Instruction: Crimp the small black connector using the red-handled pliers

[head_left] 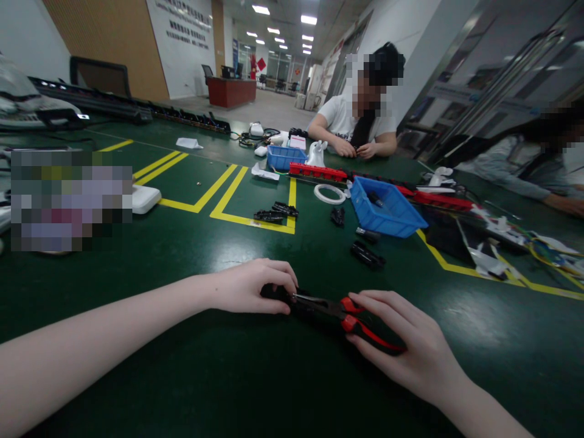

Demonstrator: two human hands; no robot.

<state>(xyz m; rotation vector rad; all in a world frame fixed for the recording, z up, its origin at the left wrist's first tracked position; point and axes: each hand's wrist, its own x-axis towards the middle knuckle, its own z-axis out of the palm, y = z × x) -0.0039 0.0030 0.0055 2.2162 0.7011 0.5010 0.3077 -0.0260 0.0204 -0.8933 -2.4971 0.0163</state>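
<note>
Between the thumb and fingers of the right hand (413, 340) sit red and black pliers (326, 305), held by their handles. They lie long and slanted: the thin nose points left, at the other hand's fingertips, and the handles slope down to the right. The left hand's (250, 286) fingers and thumb pinch a small black part (303, 302) beside the nose.

Bare arms (114, 337), one pair.
Left hand (255, 286): bare, slim fingers; one small round spot near the wrist; forearm uncovered to view's edge. Right hand (410, 344): bare, slim fingers, forearm likewise.
</note>
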